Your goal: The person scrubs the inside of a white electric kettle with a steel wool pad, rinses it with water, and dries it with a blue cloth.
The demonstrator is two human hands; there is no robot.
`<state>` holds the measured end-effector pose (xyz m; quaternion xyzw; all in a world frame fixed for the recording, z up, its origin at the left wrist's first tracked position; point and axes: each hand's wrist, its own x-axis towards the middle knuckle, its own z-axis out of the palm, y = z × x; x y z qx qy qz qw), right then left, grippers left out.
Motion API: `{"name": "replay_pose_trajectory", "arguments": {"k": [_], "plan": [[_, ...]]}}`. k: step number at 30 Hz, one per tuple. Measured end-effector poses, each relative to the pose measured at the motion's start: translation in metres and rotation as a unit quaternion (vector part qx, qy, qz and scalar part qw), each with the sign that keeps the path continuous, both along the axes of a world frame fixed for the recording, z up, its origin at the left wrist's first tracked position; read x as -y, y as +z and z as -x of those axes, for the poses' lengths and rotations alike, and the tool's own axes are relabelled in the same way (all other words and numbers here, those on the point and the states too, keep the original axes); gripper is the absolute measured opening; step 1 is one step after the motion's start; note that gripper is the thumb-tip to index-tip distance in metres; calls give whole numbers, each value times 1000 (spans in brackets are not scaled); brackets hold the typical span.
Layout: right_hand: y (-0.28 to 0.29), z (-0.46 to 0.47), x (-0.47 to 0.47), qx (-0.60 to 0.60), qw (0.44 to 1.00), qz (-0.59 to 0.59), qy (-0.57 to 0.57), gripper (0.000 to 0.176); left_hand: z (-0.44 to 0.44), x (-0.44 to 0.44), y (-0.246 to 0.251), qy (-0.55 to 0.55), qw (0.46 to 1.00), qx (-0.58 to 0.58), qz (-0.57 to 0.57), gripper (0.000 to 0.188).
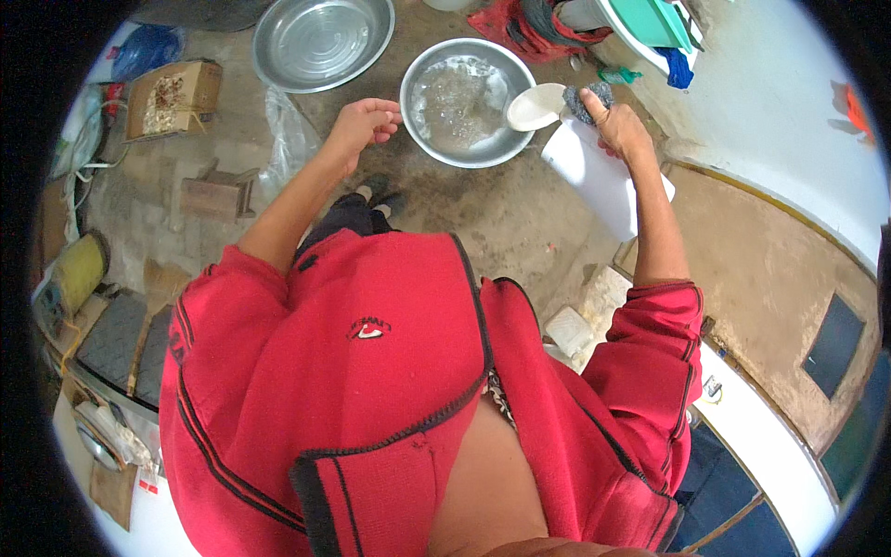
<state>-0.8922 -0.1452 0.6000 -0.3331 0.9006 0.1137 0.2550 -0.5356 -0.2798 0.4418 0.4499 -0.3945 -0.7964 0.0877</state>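
Before me on the floor stands a round metal basin (466,157) holding cloudy, sudsy water (456,101). My left hand (365,132) reaches to its left rim with fingers loosely bent and nothing in them; whether the fingertips touch the metal I cannot tell. To the right of the basin, my right hand (619,129) grips a grey scouring pad (588,103). A whitish oval dish-like piece (536,108) overlaps the basin's right rim, its end by the pad. Under my right hand and forearm is a white cylindrical object (592,177), partly covered by them.
A second metal basin (324,45) is at the upper left, with a clear plastic bag (289,143) below it. Farther left are a cardboard box (170,101) and a small wooden stool (217,191). Upper right, a tub holds a green basin (647,21) beside red cloth (515,28).
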Motion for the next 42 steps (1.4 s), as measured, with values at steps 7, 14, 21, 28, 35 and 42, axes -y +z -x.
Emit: {"name": "replay_pose_trajectory", "arguments": {"k": [7,14,21,28,35,42], "plan": [[20,-8,9,12,1000,5,6,97,-1,4,-6,-17,1000,-3,3,28],[33,-7,6,22,999,36,-18,97,-2,8,-11,-27,1000,-8,-3,27],[20,-3,-76,144,913,328,-197,71,58,-39,29,-172,975,-137,-15,32],[-13,-30,-151,308,650,552,-422,44,174,-142,109,-283,915,-257,-128,49],[-29,-2,-249,265,637,584,-427,34,277,-237,118,-251,931,-206,-164,37],[-40,64,-368,228,759,540,-284,41,378,-342,111,-200,925,-177,-271,63]]}}
